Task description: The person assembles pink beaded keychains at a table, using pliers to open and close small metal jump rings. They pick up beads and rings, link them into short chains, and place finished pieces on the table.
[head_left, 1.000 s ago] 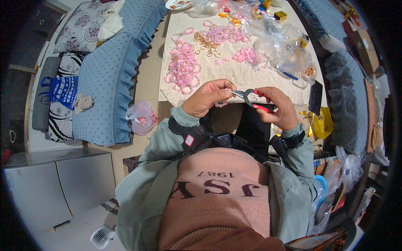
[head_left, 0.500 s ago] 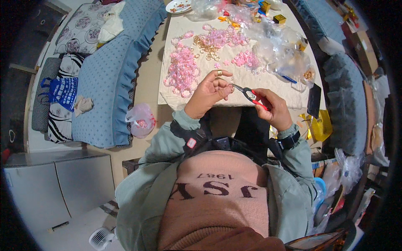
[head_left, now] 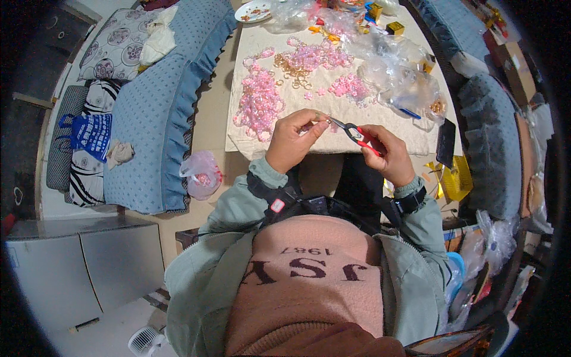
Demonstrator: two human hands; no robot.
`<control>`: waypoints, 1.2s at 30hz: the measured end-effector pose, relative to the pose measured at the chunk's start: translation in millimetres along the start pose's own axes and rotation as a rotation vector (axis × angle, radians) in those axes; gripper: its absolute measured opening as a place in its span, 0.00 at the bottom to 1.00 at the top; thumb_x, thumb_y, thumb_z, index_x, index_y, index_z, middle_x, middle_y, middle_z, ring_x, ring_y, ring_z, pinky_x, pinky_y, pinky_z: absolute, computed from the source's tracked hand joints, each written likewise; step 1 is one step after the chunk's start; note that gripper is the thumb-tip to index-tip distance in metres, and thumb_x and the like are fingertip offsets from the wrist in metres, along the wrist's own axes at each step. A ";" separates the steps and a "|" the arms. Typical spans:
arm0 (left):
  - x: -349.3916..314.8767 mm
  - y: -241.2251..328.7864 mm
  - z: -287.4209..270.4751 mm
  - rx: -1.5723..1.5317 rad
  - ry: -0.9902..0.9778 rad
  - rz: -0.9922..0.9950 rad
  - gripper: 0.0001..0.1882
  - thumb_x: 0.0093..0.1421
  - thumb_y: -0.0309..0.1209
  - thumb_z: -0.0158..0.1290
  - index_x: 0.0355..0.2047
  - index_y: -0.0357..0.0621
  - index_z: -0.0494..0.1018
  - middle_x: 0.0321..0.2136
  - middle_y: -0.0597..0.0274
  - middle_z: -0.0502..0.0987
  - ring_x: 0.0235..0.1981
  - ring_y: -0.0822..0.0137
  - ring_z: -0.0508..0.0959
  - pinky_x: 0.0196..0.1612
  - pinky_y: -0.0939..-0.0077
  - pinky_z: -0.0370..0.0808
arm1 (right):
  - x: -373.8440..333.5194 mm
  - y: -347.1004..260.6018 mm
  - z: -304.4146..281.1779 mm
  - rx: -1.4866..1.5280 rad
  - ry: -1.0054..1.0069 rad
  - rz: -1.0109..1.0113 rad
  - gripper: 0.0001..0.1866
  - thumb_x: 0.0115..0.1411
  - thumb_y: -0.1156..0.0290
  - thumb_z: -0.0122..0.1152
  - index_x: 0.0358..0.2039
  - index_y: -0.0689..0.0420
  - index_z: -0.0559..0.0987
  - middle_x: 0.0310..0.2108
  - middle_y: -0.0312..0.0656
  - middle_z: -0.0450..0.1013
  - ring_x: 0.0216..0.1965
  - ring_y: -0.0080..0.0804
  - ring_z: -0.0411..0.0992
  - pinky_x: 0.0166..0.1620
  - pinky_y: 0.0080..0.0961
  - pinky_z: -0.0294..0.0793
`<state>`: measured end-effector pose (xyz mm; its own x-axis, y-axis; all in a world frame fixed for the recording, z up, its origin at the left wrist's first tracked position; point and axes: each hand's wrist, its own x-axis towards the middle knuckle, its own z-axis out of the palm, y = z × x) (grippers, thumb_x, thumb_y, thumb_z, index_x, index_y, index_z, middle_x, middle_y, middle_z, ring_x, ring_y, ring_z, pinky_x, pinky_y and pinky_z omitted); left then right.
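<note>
1. Okay, far left on the worktop (head_left: 241, 138): pink bead strings (head_left: 259, 101) lie heaped just beyond my left hand (head_left: 291, 141). If I swing that wrist out, I'd likely snag a loop and drag the tangle.
2. Left hand: thumb and forefinger pinched on a small beaded piece (head_left: 307, 127), mostly hidden by the fingers, held over the near side. Thin grip, so a slip could send it off the edge.
3. Gold rings (head_left: 291, 76) sit loose beside the beads. A bump would scatter them.
4. Pliers (head_left: 346, 126): tips right at the left fingertips; can't tell if they touch the piece. Bad angle or too much squeeze risks nipping skin, cracking a bead or bending a fitting.
5. Loose pink beads (head_left: 350, 87) lie past the tool; anything small dropped there would be hard to pick out.
6. Right hand (head_left: 386, 156): wrapped around the red handles. Handle roll in the palm would swing the tips off target.
</note>
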<state>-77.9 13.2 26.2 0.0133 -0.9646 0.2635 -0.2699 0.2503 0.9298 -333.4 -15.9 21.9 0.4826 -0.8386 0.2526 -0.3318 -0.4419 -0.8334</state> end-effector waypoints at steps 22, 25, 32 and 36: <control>22.4 8.1 -24.8 0.125 0.174 0.187 0.07 0.65 0.28 0.59 0.37 0.35 0.80 0.35 0.61 0.82 0.38 0.71 0.79 0.45 0.76 0.74 | -4.2 106.7 -19.2 -0.638 0.192 -0.044 0.29 0.53 0.59 0.68 0.55 0.57 0.75 0.46 0.49 0.76 0.48 0.50 0.73 0.52 0.42 0.71; 23.7 5.0 -27.1 -0.032 0.179 0.103 0.08 0.66 0.29 0.59 0.38 0.35 0.80 0.35 0.63 0.82 0.38 0.74 0.78 0.42 0.80 0.74 | -5.4 118.8 -19.2 -0.689 0.186 -0.035 0.29 0.53 0.60 0.67 0.55 0.57 0.75 0.48 0.50 0.75 0.51 0.50 0.72 0.55 0.43 0.69; 25.6 5.4 -30.2 -0.175 0.196 -0.009 0.09 0.66 0.31 0.60 0.37 0.35 0.80 0.32 0.66 0.81 0.35 0.77 0.77 0.40 0.81 0.73 | -9.2 138.6 -15.9 -0.725 0.210 -0.093 0.30 0.52 0.60 0.67 0.55 0.59 0.74 0.50 0.50 0.73 0.53 0.51 0.69 0.58 0.44 0.66; 23.0 6.7 -33.6 -0.273 0.209 -0.039 0.10 0.66 0.31 0.59 0.38 0.34 0.80 0.34 0.65 0.82 0.35 0.78 0.77 0.40 0.82 0.73 | -9.6 143.6 -14.7 -0.709 0.230 -0.123 0.30 0.52 0.60 0.67 0.54 0.60 0.74 0.50 0.50 0.73 0.54 0.51 0.69 0.58 0.44 0.66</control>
<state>-47.0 -4.5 47.2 0.2230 -0.9431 0.2468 0.0024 0.2537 0.9673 -397.6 -76.1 -93.0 0.3943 -0.7807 0.4849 -0.7661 -0.5706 -0.2958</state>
